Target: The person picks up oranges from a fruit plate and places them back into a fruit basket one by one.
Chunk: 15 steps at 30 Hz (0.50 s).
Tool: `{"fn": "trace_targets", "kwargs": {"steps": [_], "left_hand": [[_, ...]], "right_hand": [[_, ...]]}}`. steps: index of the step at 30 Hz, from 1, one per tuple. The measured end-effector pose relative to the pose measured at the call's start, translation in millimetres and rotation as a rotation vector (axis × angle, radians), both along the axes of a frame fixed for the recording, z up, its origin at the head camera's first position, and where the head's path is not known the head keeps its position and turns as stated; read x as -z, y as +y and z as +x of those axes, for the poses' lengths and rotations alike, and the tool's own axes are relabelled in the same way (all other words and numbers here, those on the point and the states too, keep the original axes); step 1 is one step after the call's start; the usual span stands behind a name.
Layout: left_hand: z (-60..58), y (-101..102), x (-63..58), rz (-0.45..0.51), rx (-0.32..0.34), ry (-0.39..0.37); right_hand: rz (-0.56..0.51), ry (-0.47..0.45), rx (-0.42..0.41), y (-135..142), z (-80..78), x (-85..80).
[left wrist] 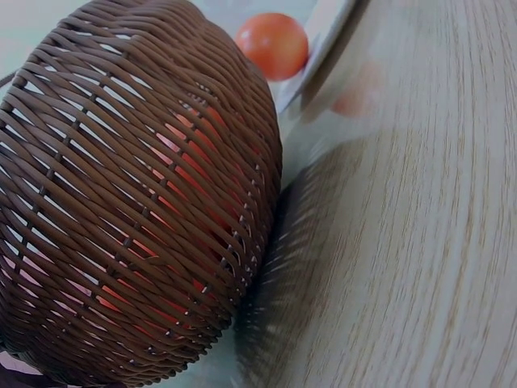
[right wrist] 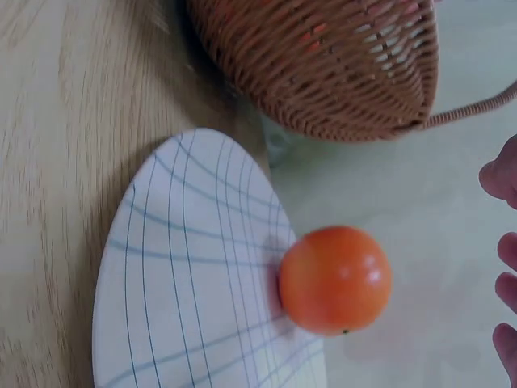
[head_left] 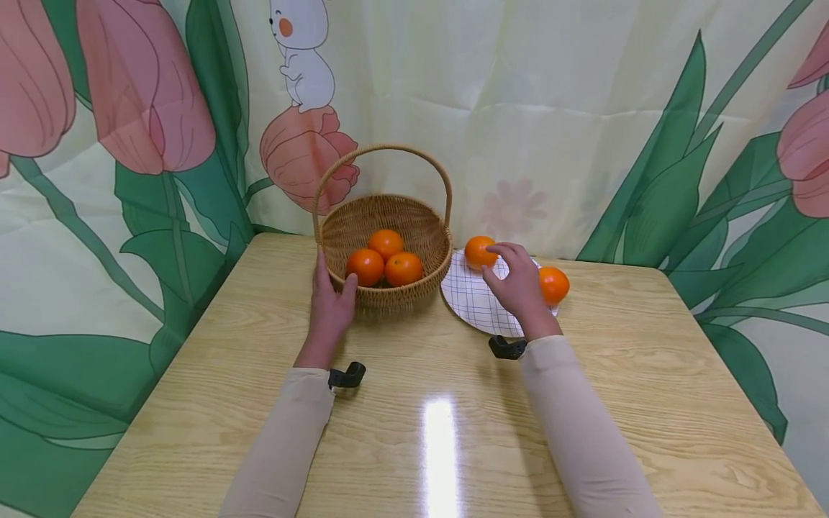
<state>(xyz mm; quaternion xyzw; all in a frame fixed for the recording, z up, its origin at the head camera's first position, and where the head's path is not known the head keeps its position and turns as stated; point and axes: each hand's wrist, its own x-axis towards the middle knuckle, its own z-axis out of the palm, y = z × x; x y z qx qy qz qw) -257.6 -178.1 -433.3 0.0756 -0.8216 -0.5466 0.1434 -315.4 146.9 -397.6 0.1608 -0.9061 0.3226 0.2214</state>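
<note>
A brown wicker basket (head_left: pixel 414 288) with a tall arched handle stands at the back of the table, three oranges (head_left: pixel 386 244) inside it. My left hand (head_left: pixel 332 306) grips its left side, thumb at the front rim; in the left wrist view the basket's woven wall (left wrist: pixel 137 186) hides that hand's fingers. Over a white plate (head_left: pixel 473 306) with a blue grid pattern, my right hand (head_left: pixel 521 284) reaches with fingers spread and bent. An orange (right wrist: pixel 335 280) lies at the plate's back edge, apart from the fingertips (right wrist: pixel 502 179) in the right wrist view. Another orange (head_left: pixel 553 285) is on the plate's right side.
The light wooden table (head_left: pixel 401 403) reaches back to a curtain (head_left: pixel 518 129) printed with tulips and a white animal. Basket and plate stand side by side close to that curtain. A black wrist camera (head_left: pixel 347 375) sits at the left cuff, another (head_left: pixel 507 347) at the right.
</note>
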Motion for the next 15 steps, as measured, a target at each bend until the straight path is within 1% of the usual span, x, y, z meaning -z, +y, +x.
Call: {"fn": "trace_targets", "kwargs": {"steps": [6, 11, 15], "left_hand": [[0.5, -0.9, 0.0, -0.003, -0.005, 0.006], [1.5, -0.9, -0.9, 0.009, 0.003, -0.005], [0.9, -0.7, -0.9, 0.02, 0.008, 0.0]], "right_hand": [[0.009, -0.003, 0.027, 9.0, -0.5, 0.0], [0.056, -0.052, 0.072, 18.3, -0.6, 2.5], [0.068, -0.075, 0.104, 26.4, -1.0, 4.7]]}}
